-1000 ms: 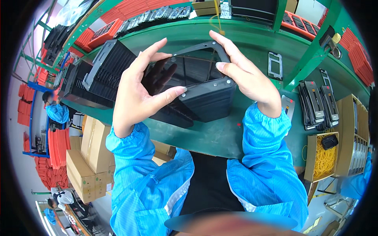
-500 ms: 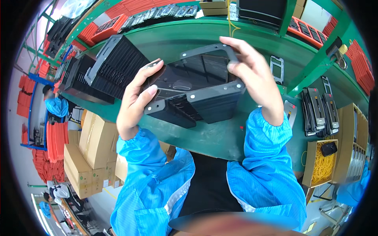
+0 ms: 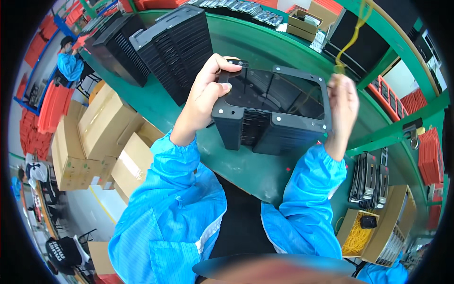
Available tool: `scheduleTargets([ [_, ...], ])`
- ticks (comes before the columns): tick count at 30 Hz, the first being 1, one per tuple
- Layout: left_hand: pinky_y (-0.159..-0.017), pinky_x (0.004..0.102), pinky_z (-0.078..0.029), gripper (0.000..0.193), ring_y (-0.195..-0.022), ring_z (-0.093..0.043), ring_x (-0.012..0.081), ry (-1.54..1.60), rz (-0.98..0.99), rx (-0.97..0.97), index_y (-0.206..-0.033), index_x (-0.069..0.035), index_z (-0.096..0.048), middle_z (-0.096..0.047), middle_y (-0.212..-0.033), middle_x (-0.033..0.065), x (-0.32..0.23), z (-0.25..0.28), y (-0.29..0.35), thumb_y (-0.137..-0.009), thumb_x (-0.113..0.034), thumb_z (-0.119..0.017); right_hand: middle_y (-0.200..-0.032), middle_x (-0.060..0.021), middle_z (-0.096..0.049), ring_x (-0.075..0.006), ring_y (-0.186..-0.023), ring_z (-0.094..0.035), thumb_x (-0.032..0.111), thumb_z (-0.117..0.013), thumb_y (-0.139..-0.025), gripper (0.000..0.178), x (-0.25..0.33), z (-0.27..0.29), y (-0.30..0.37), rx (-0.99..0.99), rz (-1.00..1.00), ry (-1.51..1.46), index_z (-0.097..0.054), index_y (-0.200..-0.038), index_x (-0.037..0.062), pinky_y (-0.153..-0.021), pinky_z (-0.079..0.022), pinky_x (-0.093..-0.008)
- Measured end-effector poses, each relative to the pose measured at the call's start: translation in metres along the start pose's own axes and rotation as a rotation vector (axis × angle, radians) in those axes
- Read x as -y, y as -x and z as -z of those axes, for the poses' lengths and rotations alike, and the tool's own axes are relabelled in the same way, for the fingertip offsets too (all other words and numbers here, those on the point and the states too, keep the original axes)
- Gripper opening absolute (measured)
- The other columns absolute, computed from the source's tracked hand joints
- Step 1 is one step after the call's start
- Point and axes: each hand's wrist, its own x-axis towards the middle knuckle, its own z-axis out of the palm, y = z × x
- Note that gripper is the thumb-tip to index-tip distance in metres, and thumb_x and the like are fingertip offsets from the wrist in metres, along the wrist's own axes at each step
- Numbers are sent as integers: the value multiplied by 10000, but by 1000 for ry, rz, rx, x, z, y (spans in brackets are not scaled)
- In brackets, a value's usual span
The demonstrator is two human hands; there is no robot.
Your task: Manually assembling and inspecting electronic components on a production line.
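Note:
A stack of black trays (image 3: 295,135) stands over the green bench in front of me, its top a glossy dark panel with a riveted rim. Gripping its left end is my left hand (image 3: 202,97), thumb on the upper edge and fingers curled over the corner. Beyond the right end, my right hand (image 3: 344,102) is raised with its fingers closed on the lower end of a yellow rubber band (image 3: 352,41) that hangs from above. Motion blurs those fingertips somewhat.
Taller stacks of black trays (image 3: 177,52) stand at the back left of the green bench (image 3: 269,177). Cardboard boxes (image 3: 106,128) are piled to the left. On the right are metal-faced parts (image 3: 366,177), a box of yellow bands (image 3: 357,236) and a green post (image 3: 392,130).
My right hand has left the tray stack's right corner and closed on the hanging yellow band. My left hand keeps its hold. The view has turned, shifting the surroundings.

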Motion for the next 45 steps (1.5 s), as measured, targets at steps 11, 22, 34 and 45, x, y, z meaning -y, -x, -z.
scheduleTargets([
  [11,-1053,325,-394,454,-1179,-530,184,111,-5,-33,-1259,10,-534,-570,-1245,109,8,-6,4,-851,-181,-484,-898,-125,-695,-287,-751,-753,279,-588,-1058,326,99,-61,78,668,392,-86,-658,-1124,-33,-759,-658,-487],
  [22,-1106,407,-400,536,-1334,-459,317,-253,-363,252,-1163,4,-691,-578,-1299,160,22,26,-7,-798,-389,-662,-901,-98,-715,-254,-840,-710,177,-811,-834,246,87,-88,84,889,411,290,-738,-999,9,-820,-628,-397],
  [34,-1010,348,-485,581,-1132,-605,224,-63,-236,134,-1254,-45,-676,-608,-1182,138,4,12,-8,-744,-293,-803,-873,-119,-566,-162,-689,-566,358,-587,-1044,362,73,-90,81,476,574,122,-649,-990,5,-683,-658,-470],
  [45,-953,362,-518,484,-1099,-635,210,-301,248,-310,-1200,-26,-679,-662,-1084,97,137,90,2,-747,-142,-805,-906,-96,-556,-141,-665,-568,264,-538,-1086,283,84,-37,58,21,677,139,-591,-1073,-14,-662,-612,-367],
])
